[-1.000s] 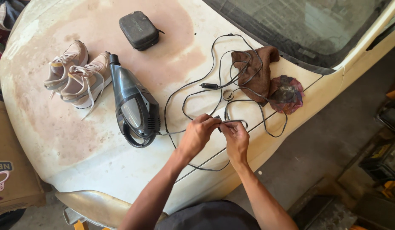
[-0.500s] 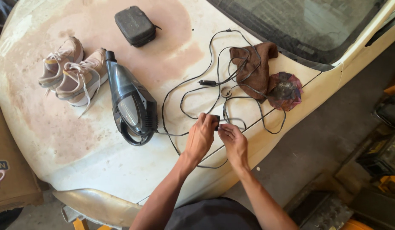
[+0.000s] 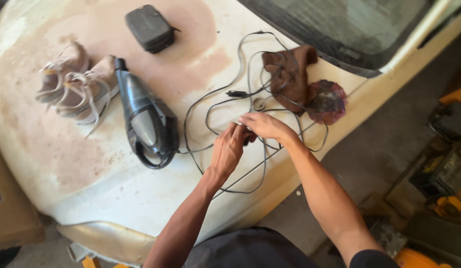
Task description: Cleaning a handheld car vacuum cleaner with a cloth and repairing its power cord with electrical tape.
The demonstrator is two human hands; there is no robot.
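Both grips, left hand [image 3: 229, 149] and right hand [image 3: 263, 126], pinch the thin black power cord [image 3: 210, 106] at 3 o'clock of the black handheld vacuum [image 3: 148, 121]; loose loops could tangle or snag.

Bright, warm daylight washes out the pale car hood [image 3: 81, 198] left of the hands. Soft shadows fall beneath both forearms. The whole frame is slightly soft, blurrier toward the right edge.
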